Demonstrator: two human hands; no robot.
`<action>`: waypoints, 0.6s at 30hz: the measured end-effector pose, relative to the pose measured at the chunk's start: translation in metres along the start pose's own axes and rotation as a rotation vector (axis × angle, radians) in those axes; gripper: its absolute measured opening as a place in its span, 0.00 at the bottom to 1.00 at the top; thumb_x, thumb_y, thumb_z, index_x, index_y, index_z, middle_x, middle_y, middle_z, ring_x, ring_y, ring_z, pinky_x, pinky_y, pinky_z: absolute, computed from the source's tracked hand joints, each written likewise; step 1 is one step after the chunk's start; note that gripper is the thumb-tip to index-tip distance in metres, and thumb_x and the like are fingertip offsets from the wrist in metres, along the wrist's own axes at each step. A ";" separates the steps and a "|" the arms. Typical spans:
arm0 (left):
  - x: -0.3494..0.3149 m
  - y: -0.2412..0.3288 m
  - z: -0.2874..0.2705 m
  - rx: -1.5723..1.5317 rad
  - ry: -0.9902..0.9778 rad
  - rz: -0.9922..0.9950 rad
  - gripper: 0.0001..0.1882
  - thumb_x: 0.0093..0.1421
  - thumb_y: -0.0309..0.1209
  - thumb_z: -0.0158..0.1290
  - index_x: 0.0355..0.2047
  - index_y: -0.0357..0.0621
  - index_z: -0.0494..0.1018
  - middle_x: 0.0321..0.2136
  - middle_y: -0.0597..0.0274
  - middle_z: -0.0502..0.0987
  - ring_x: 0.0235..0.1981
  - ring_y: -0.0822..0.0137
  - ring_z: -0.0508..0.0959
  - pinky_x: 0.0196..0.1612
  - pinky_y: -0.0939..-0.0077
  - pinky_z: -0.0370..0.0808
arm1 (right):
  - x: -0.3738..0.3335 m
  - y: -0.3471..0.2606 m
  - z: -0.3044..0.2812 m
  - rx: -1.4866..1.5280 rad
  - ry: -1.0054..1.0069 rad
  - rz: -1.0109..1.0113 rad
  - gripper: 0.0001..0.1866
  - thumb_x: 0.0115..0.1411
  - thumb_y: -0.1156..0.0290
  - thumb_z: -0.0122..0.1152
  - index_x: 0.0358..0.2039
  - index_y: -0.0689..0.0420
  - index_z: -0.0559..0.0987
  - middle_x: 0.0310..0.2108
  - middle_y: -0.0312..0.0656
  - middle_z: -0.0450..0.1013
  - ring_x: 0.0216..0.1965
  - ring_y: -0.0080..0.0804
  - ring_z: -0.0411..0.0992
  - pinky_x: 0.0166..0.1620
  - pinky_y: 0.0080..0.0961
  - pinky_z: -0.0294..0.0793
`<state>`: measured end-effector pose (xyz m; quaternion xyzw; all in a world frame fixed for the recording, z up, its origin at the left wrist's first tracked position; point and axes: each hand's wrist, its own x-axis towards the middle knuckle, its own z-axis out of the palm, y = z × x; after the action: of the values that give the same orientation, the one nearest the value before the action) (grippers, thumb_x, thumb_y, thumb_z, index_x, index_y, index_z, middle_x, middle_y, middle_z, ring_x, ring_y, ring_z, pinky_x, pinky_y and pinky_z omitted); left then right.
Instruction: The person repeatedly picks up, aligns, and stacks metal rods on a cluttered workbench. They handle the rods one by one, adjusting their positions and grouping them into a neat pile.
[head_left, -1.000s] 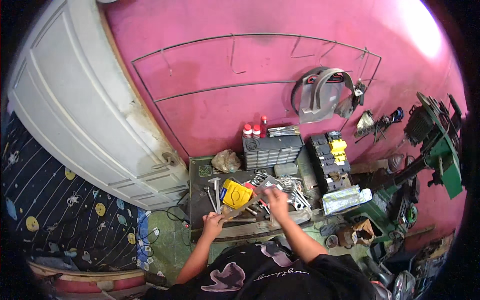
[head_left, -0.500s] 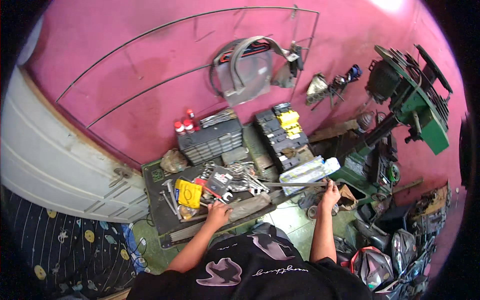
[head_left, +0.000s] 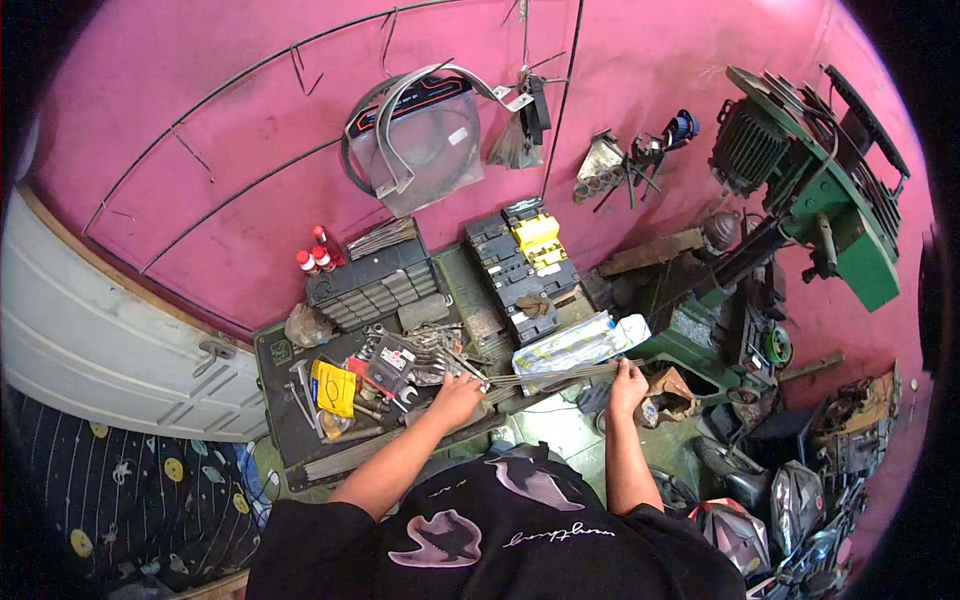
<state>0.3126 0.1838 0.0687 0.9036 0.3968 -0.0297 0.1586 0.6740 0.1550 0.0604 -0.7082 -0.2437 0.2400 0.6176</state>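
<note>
**Clerk:** Item one: bundle of thin rods (head_left: pixel 555 377), grey-brown, long and straight. Location?

**Checker:** Strung between the two hands, across the right front of the counter (head_left: pixel 280 410). In this view it crosses the lower edge of the plastic-wrapped packet (head_left: pixel 575 352); whether the two touch, I cannot tell.

**Clerk:** Handling?

**Checker:** Judged by look: light, fairly stiff, apt to flex a little along the length. Loose members may slide on one another and fan out. If coated, the surface could chip; that is not readable here.

**Clerk:** Place of hold?

**Checker:** Best gathered near both ends, fingers wrapped around the whole bundle; a single end grip would let the far end droop.

**Clerk:** Right hand (head_left: pixel 627 390)?

**Checker:** Closed around the right end, fingertips uppermost, out past the counter's right front corner. Forearm nearly straight ahead from the body.

**Clerk:** Left hand (head_left: pixel 458 400)?

**Checker:** Back upward, fingers bent, at the bundle's left end, beside the wrenches (head_left: pixel 432 358). Whether it grips or only steadies, I cannot tell. Forearm slants forward and to the right.
</note>
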 end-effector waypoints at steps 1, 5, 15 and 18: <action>-0.002 0.001 -0.005 0.031 -0.033 -0.005 0.21 0.53 0.27 0.53 0.49 0.52 0.77 0.46 0.61 0.76 0.52 0.56 0.69 0.50 0.48 0.61 | 0.005 0.000 0.001 -0.016 -0.027 0.026 0.12 0.67 0.72 0.57 0.34 0.69 0.80 0.31 0.43 0.81 0.30 0.22 0.74 0.38 0.22 0.72; -0.009 0.011 -0.021 -0.055 0.102 -0.087 0.19 0.51 0.29 0.54 0.45 0.55 0.79 0.42 0.57 0.76 0.51 0.55 0.71 0.47 0.51 0.61 | 0.015 -0.016 0.014 -0.025 -0.112 0.099 0.13 0.67 0.71 0.56 0.31 0.68 0.80 0.31 0.42 0.81 0.28 0.22 0.74 0.37 0.21 0.72; -0.014 0.009 0.024 -0.083 0.330 -0.389 0.20 0.51 0.27 0.52 0.45 0.57 0.79 0.32 0.60 0.80 0.43 0.59 0.76 0.45 0.52 0.61 | 0.029 0.002 0.037 -0.110 -0.175 0.113 0.13 0.67 0.72 0.56 0.38 0.72 0.80 0.32 0.43 0.81 0.32 0.25 0.76 0.39 0.23 0.73; -0.016 0.013 0.035 -0.138 0.466 -0.467 0.19 0.50 0.29 0.56 0.44 0.54 0.79 0.29 0.59 0.80 0.40 0.58 0.77 0.43 0.54 0.62 | 0.030 0.018 0.048 -0.122 -0.207 0.122 0.12 0.66 0.73 0.58 0.38 0.72 0.80 0.32 0.43 0.80 0.32 0.26 0.76 0.39 0.23 0.73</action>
<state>0.3136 0.1529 0.0416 0.7581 0.6197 0.1690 0.1131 0.6676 0.2084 0.0361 -0.7294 -0.2766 0.3337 0.5292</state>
